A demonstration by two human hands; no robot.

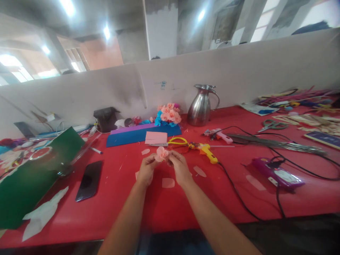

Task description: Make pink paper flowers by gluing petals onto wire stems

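Between my two hands is a small pink paper flower (162,153), held up over the red table. My left hand (146,170) pinches its left side with thumb and fingers. On the other side my right hand (180,166) has its fingers closed at the flower's right edge. Below and around the hands lie loose pink paper petals (168,182). Just beyond the flower are yellow-handled scissors (177,141) and a stack of pink paper pieces (156,137). A yellow glue gun (208,153) rests to the right of my right hand.
A steel jug (201,108) and a bunch of pink paper flowers (170,114) stand at the back. A phone (89,180) and green sheet (34,177) lie left. At right are a purple power strip (278,174), black cords, wires (278,144) and green-handled scissors (275,124).
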